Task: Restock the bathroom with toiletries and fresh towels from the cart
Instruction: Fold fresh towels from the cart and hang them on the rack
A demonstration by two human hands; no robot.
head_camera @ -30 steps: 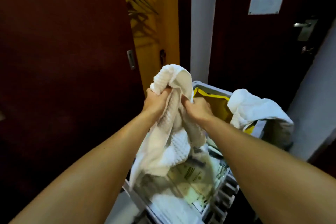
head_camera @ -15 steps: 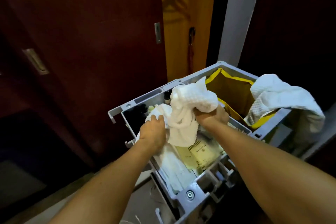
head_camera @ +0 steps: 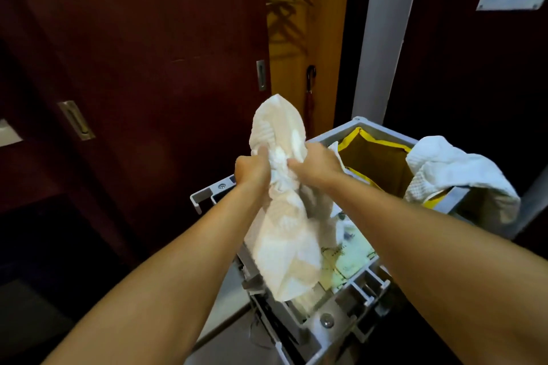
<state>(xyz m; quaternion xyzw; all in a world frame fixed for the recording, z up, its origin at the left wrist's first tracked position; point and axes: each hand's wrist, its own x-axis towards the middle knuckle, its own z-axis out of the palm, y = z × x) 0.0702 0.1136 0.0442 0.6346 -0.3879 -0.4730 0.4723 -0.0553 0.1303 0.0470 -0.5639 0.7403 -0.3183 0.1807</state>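
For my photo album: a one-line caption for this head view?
Both hands, left hand and right hand, grip a bunched white towel above the grey cart.

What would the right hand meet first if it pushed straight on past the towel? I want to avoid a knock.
Probably the gap beside the dark sliding door; the right hand grips the towel, though depth is unclear.
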